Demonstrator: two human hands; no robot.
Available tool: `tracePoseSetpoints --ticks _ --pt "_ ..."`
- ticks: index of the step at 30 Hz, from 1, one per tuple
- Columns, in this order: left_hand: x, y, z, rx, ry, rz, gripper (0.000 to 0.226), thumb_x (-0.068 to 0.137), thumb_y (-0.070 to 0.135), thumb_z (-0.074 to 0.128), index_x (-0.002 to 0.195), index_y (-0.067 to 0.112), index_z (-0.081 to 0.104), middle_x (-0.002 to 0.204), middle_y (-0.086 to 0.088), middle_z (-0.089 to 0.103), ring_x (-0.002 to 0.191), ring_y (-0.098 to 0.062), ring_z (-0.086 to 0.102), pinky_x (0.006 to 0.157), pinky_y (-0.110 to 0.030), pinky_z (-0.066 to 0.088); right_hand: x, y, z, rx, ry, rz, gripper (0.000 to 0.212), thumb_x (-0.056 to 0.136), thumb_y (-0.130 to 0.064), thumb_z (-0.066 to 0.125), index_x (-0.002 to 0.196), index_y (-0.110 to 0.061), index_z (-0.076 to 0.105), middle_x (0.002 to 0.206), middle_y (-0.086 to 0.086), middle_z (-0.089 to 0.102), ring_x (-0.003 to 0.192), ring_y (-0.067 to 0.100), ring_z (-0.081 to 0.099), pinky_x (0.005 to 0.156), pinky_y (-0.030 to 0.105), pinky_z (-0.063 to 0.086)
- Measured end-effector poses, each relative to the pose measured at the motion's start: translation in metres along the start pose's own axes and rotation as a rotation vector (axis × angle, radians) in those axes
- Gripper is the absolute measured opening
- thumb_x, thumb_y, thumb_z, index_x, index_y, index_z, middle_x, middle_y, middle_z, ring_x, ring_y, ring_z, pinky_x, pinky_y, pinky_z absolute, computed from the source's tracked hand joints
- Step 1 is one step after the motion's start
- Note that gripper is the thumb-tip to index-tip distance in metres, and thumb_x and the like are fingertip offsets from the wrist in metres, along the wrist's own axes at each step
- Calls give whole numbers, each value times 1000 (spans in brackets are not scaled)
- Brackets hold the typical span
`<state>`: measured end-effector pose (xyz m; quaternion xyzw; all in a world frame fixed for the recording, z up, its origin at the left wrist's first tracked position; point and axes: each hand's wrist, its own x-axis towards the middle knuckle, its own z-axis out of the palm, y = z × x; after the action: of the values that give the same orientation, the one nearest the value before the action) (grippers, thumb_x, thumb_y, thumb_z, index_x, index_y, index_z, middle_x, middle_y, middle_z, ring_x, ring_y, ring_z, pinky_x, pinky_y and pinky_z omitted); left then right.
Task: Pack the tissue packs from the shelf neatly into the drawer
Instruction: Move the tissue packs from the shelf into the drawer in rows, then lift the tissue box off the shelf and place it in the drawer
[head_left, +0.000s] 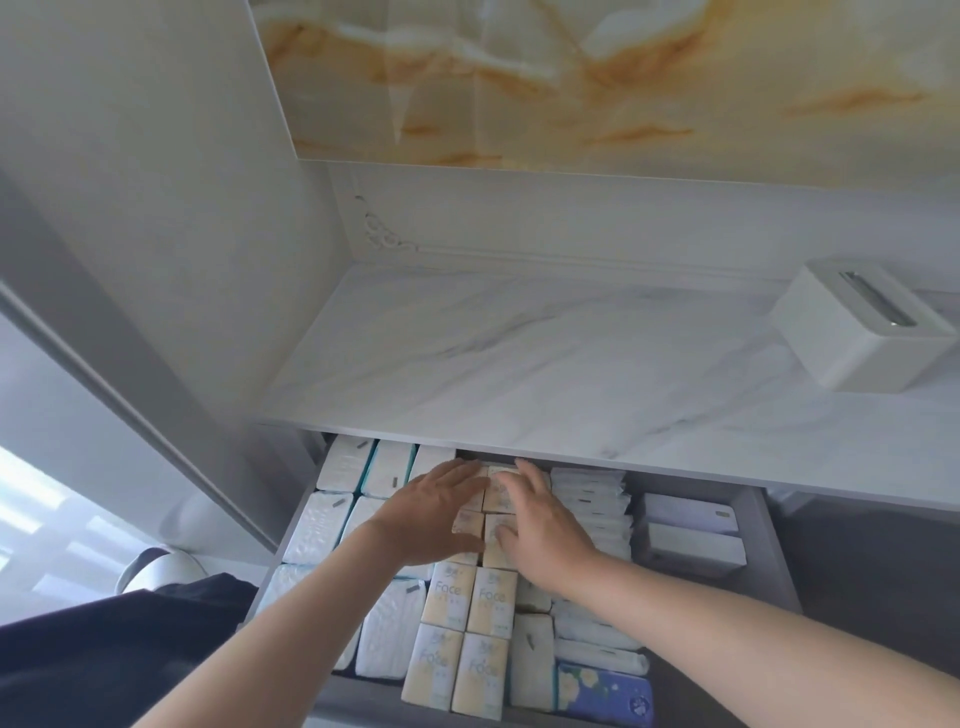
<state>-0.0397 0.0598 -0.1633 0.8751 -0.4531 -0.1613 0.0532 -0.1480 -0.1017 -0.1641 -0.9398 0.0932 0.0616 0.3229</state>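
Observation:
The grey drawer (774, 561) stands pulled out under a white marble shelf (519, 364) and is packed with tissue packs. Cream "Face" packs (467, 613) run down its middle in two columns. White packs (322, 530) fill the left side and thin white packs (592, 493) are stacked to the right. My left hand (431, 514) lies flat, fingers straight, on the cream packs at the back. My right hand (540, 519) presses on the neighbouring cream packs (501, 493), fingers spread. The shelf top holds no loose packs in view.
A white tissue box holder (857, 332) sits on the shelf at the right. Two white boxes (691, 530) lie in the drawer's right compartment. A blue floral pack (602, 691) lies at the drawer's front. A white cabinet wall (156, 208) rises on the left.

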Motion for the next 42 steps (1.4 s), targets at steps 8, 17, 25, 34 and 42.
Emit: tracePoseSetpoints --ticks 8,17,25,34,42 --pt "1 21 17 67 -40 2 91 86 75 43 156 35 1 164 8 -11 150 -11 -13 123 -38 4 -10 -13 3 215 -18 352 65 91 -5 53 151 -21 35 149 2 41 134 19 44 103 23 38" --pt "-16 24 9 20 -59 -19 92 81 71 56 154 36 13 163 10 3 150 -15 2 119 -46 25 -13 -17 -10 213 -213 310 76 93 2 42 158 -25 17 162 -1 23 144 22 32 107 28 42" --pt "12 56 -39 -105 116 -47 49 92 49 57 137 30 51 136 5 52 125 -16 45 106 -33 38 -17 2 -84 -9 -137 142 63 94 -9 48 154 -21 30 158 2 32 143 21 34 113 28 31" --pt "140 197 -105 -444 307 -50 43 92 35 57 134 27 49 118 7 62 111 -18 56 96 -36 47 -27 105 -254 -268 174 166 59 93 -12 49 149 -21 36 151 7 40 134 27 44 107 38 39" --pt "253 290 -109 -247 223 78 52 94 35 53 143 25 37 135 3 51 125 -19 45 101 -40 43 -22 213 -331 -554 320 383 60 90 -17 52 147 -21 35 156 9 23 143 30 21 107 42 33"
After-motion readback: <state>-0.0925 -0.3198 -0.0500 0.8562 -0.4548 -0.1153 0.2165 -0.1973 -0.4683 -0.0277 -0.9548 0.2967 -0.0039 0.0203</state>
